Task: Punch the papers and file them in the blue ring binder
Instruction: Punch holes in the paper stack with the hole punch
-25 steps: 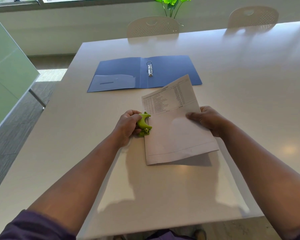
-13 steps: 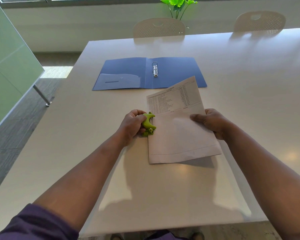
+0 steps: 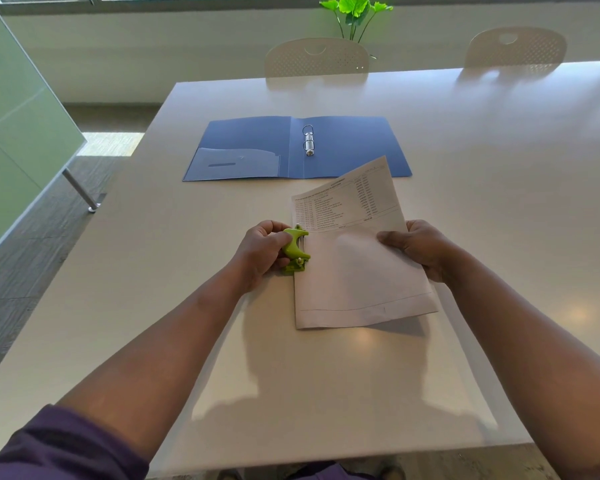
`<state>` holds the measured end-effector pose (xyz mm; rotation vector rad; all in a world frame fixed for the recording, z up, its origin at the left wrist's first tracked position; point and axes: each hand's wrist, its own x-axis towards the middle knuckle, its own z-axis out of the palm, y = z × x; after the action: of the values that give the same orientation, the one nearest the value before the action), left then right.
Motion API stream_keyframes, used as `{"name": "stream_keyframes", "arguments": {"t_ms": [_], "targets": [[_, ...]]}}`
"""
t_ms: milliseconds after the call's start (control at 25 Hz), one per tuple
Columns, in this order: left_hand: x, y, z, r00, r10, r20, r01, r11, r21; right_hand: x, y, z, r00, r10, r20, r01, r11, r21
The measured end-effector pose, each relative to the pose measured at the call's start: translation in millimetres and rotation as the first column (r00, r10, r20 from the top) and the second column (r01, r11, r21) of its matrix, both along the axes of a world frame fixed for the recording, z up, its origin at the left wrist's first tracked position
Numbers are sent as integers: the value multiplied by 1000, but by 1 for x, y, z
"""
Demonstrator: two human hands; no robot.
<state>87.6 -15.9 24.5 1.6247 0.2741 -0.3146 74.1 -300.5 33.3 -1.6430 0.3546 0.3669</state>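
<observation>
A small green hole punch [image 3: 294, 250] stands on the white table [image 3: 499, 188], and my left hand [image 3: 262, 249] grips it from the left. The left edge of the white papers [image 3: 357, 271] sits in the punch's slot. My right hand [image 3: 418, 249] pinches the papers' right edge and lifts that side slightly off the table. Printed lines cover the far part of the top sheet. Beyond them the blue ring binder [image 3: 347, 147] lies open and flat, its metal rings [image 3: 308, 140] shut at the spine.
Two white chairs [image 3: 316, 57] stand at the table's far side, with a green plant [image 3: 355, 12] behind them. A frosted glass partition [image 3: 18, 116] runs along the left, over grey floor. The table's near edge is close to my body.
Both hands keep their grip on the punch and the papers. The camera has tilted a little, so everything sits slightly lower and to the right in view.
</observation>
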Motion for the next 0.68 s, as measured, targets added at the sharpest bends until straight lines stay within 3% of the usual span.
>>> {"name": "stream_keyframes", "arguments": {"t_ms": [280,680], "targets": [[5,3,3,999,-21,-47,20,1000,-11,1,1,-1,1000,6,-11,-6,1000,3],[30,11,21,968,-219,-124,249,909,335,4,-1,-4,1000,16,-7,-16,1000,0]]}}
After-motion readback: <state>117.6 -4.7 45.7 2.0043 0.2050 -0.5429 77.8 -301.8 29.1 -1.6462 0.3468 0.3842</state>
